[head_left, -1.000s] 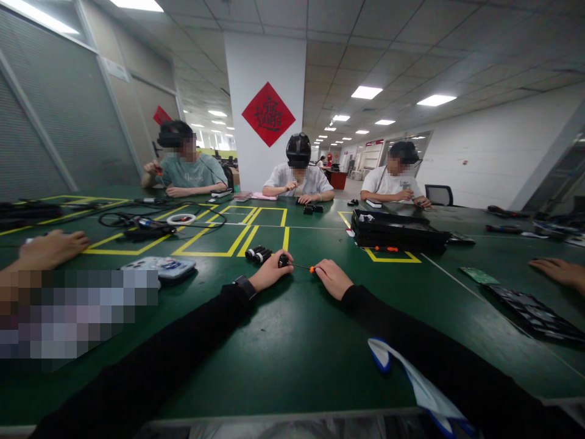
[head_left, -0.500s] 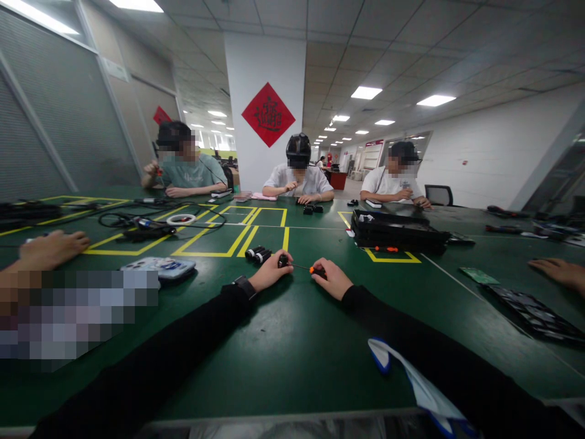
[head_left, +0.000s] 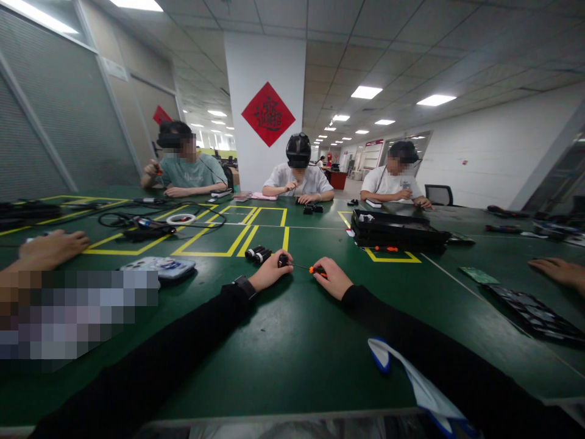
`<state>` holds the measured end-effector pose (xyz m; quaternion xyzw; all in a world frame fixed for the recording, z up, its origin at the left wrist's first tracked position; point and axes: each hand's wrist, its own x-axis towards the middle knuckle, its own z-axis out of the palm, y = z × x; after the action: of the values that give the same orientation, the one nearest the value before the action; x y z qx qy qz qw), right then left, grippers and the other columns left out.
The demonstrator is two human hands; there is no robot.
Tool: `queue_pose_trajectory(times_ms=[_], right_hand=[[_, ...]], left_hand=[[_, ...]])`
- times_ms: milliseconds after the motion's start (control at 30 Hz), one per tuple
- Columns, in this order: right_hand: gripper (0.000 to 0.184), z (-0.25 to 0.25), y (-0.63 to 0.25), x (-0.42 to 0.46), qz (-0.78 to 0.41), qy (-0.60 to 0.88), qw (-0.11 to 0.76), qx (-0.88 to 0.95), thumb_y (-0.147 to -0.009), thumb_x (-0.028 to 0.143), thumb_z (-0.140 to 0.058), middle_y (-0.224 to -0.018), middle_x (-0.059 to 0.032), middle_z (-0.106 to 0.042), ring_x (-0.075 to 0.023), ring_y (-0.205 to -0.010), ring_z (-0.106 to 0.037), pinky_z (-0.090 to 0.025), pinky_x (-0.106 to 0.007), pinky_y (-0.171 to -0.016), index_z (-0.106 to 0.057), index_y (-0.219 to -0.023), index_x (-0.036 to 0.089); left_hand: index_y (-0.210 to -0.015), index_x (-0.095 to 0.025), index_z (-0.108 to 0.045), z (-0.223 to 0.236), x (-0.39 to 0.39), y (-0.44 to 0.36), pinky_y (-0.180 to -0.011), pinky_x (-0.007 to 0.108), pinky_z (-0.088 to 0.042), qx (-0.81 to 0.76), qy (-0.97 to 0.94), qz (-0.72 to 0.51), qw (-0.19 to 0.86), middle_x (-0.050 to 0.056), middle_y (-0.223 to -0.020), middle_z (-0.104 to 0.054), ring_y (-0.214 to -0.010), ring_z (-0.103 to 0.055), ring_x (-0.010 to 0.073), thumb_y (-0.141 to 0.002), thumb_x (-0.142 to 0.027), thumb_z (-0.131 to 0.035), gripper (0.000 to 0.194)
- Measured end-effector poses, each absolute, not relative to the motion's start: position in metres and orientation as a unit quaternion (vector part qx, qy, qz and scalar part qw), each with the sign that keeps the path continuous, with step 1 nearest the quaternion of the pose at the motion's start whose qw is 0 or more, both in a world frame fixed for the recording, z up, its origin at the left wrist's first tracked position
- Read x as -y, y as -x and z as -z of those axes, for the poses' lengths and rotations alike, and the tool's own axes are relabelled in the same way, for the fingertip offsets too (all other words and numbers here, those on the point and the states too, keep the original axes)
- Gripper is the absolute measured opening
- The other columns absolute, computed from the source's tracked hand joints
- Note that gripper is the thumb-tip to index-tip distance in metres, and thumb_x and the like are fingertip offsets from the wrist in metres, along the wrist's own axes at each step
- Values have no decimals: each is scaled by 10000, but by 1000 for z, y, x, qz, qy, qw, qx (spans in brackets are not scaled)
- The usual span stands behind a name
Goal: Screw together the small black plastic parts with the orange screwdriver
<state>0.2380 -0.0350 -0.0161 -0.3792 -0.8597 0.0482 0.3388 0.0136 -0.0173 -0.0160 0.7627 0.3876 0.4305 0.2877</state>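
My left hand (head_left: 269,274) rests on the green table (head_left: 283,353) with its fingers pinched on a small black part (head_left: 284,260). My right hand (head_left: 333,277) is closed on a thin screwdriver with an orange handle (head_left: 315,269); its shaft points left and its tip meets the black part. Two black cylinders (head_left: 257,253) lie just left of the part, beside the yellow floor-tape lines. A black watch sits on my left wrist.
A black flat case (head_left: 397,235) lies right of centre with an orange screwdriver (head_left: 386,249) in front of it. A grey device (head_left: 159,266) is at the left, cables (head_left: 150,225) behind it. Other people's hands rest at both edges. Three people sit across the table.
My right hand has turned a little on the screwdriver handle, which now shows more between the fingers. The left hand and the black part have stayed put.
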Motion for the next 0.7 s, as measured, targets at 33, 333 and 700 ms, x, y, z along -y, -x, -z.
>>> queue_pose_trajectory(times_ms=[33,333,700], right_hand=[[92,16,-238,35,-49,379,340,859,-757,181,-517,-860,-42,-511,-154,-820,-443,-363,-287,-746,-509,-846,157],[174,14,-237,37,-65,391,335,855,-853,236,-383,-845,-45,-518,-149,-833,-444,-357,-290,-770,-540,-854,161],[84,14,-237,37,-59,388,339,855,-797,186,-452,-850,-41,-509,-150,-831,-439,-358,-287,-762,-513,-846,156]], left_hand=[[-866,-169,-510,16,17,-13,-739,279,-407,-388,-763,-430,288,-5,-791,-558,-737,-522,124,-664,-265,-581,234],[-857,-171,-517,15,18,-14,-749,285,-403,-389,-768,-430,271,-3,-806,-565,-747,-523,130,-656,-253,-583,227],[-865,-171,-513,15,18,-14,-754,289,-401,-396,-763,-429,277,-4,-795,-557,-749,-522,130,-663,-259,-579,229]])
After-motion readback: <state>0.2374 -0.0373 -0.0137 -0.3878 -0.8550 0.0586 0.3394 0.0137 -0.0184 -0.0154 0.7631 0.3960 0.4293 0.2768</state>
